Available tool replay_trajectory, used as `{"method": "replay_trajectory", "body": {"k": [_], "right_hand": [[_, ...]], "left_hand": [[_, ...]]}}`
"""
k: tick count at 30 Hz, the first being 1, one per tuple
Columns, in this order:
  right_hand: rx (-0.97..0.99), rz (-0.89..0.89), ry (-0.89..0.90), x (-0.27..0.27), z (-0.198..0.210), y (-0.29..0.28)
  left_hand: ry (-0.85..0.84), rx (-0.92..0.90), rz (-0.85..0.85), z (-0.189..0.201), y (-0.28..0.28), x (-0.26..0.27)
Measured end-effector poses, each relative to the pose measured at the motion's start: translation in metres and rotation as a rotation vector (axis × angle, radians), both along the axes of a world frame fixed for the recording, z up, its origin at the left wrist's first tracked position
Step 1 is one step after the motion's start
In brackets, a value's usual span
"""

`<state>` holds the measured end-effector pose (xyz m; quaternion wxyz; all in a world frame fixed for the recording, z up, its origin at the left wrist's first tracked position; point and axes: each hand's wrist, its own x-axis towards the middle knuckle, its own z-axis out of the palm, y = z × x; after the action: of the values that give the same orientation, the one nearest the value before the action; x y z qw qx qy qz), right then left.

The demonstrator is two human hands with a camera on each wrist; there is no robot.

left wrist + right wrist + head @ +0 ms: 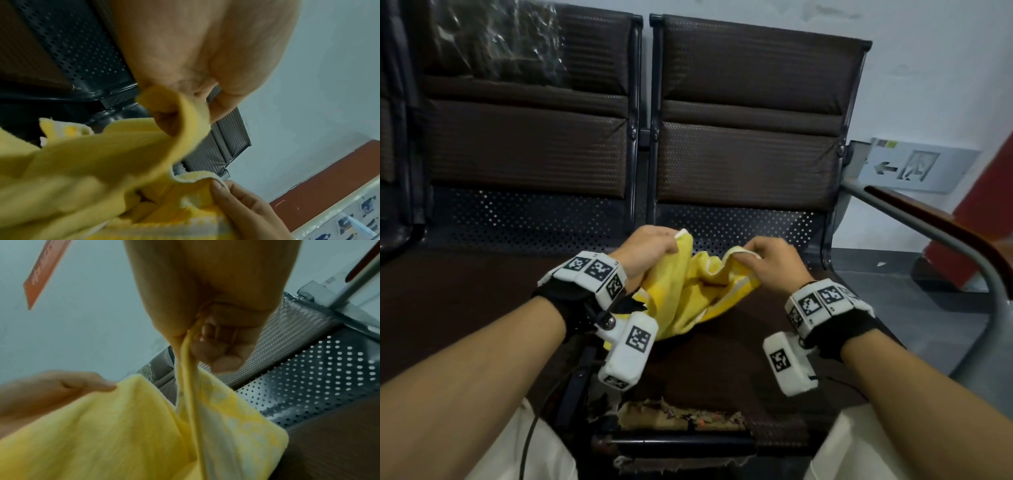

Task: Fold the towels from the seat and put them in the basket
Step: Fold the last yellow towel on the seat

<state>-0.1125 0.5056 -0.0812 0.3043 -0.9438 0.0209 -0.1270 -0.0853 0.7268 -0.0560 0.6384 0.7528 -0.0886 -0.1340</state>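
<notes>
Yellow towel (681, 301) droops onto the brown padded seat (722, 363).

A row of dark brown padded seats (753, 113) with black metal frames stands against a pale, scuffed wall (935, 68), each backrest quilted above a perforated metal panel (736, 222); clear plastic wrap (493, 37) clings to the upper part of the left backrest. The near seat cushion (722, 370) is torn along its front edge, showing frayed padding. At right, a grey metal armrest (962, 246) with a wooden top curves down beside a grey floor (914, 318), an exit sign (914, 168) with a left arrow sits low on the wall, and a red band (989, 192) runs next to it.
</notes>
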Motion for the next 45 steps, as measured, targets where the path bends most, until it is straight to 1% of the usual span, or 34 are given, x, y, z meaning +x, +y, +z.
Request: {"method": "replay_trajectory", "body": {"k": [2, 3, 4, 5, 6, 9, 10, 11, 12, 15, 17, 18, 19, 21, 22, 23, 24, 25, 26, 28, 29, 30, 31, 33, 35, 38, 43, 45], "right_hand": [[-0.134, 0.095, 0.162, -0.009, -0.003, 0.001], [-0.16, 0.144, 0.225, -0.012, -0.003, 0.001], [-0.134, 0.177, 0.26, -0.015, -0.003, 0.001], [-0.042, 0.195, 0.266, -0.019, -0.001, 0.001], [0.123, 0.205, 0.259, -0.023, 0.002, 0.003], [0.763, 0.255, 0.174, -0.032, 0.012, 0.009], [0.917, 0.281, 0.14, -0.033, 0.017, 0.011], [1.003, 0.301, 0.115, -0.034, 0.022, 0.013], [1.03, 0.303, 0.11, -0.035, 0.025, 0.014], [0.958, 0.28, 0.208, -0.032, 0.025, 0.016], [0.852, 0.339, 0.302, -0.029, 0.02, 0.013], [0.734, 0.366, 0.326, -0.028, 0.016, 0.012], [0.546, 0.359, 0.318, -0.027, 0.013, 0.011], [0.05, 0.272, 0.229, -0.024, 0.009, 0.008], [-0.158, 0.249, 0.186, -0.024, 0.008, 0.006], [-0.286, 0.256, 0.155, -0.024, 0.009, 0.006], [-0.328, 0.29, 0.126, -0.024, 0.009, 0.006], [-0.3, 0.341, 0.089, -0.023, 0.011, 0.007], [-0.195, 0.397, 0.04, -0.023, 0.014, 0.008], [0.131, 0.473, -0.044, -0.025, 0.023, 0.015], [0.263, 0.485, -0.069, -0.025, 0.026, 0.019], [0.33, 0.484, -0.084, -0.026, 0.027, 0.022], [0.335, 0.475, -0.084, -0.026, 0.026, 0.025], [0.266, 0.469, -0.031, -0.025, 0.019, 0.031], [0.21, 0.474, 0.016, -0.024, 0.012, 0.035], [0.206, 0.412, 0.011, -0.021, 0.006, 0.039], [0.237, 0.385, 0.029, -0.018, 0.002, 0.041], [0.226, 0.354, 0.016, -0.016, 0.0, 0.042]], "left_hand": [[-0.008, 0.079, -0.066, -0.006, -0.001, -0.005], [-0.045, 0.146, -0.075, -0.009, 0.0, -0.006], [-0.091, 0.2, -0.062, -0.012, 0.002, -0.005], [-0.128, 0.224, -0.041, -0.013, 0.003, -0.005], [-0.156, 0.219, -0.013, -0.013, 0.005, -0.004], [-0.183, 0.135, 0.07, -0.01, 0.009, -0.002], [-0.158, 0.083, 0.091, -0.009, 0.008, -0.002], [-0.115, 0.028, 0.107, -0.008, 0.007, -0.002], [-0.064, -0.02, 0.12, -0.007, 0.006, -0.002], [0.104, -0.143, 0.113, -0.008, 0.003, -0.002], [0.181, -0.225, 0.089, -0.009, 0.002, -0.001], [0.205, -0.254, 0.085, -0.009, 0.003, 0.001], [0.221, -0.267, 0.085, -0.008, 0.004, 0.003], [0.235, -0.259, 0.077, -0.008, 0.007, 0.007], [0.241, -0.252, 0.063, -0.008, 0.008, 0.008], [0.24, -0.244, 0.046, -0.009, 0.009, 0.009], [0.229, -0.23, 0.032, -0.01, 0.009, 0.009], [0.208, -0.212, 0.027, -0.012, 0.009, 0.01], [0.181, -0.19, 0.031, -0.015, 0.009, 0.011], [0.107, -0.128, 0.061, -0.018, 0.01, 0.013], [0.066, -0.084, 0.075, -0.019, 0.011, 0.013], [0.029, -0.035, 0.077, -0.02, 0.011, 0.014], [-0.001, 0.013, 0.066, -0.021, 0.011, 0.014], [-0.059, 0.109, 0.02, -0.023, 0.008, 0.012], [-0.104, 0.151, 0.01, -0.024, 0.004, 0.009], [-0.107, 0.113, 0.042, -0.022, 0.001, 0.002], [-0.045, 0.01, -0.01, -0.019, -0.005, -0.01], [0.012, -0.065, -0.018, -0.016, -0.008, -0.012]]}}
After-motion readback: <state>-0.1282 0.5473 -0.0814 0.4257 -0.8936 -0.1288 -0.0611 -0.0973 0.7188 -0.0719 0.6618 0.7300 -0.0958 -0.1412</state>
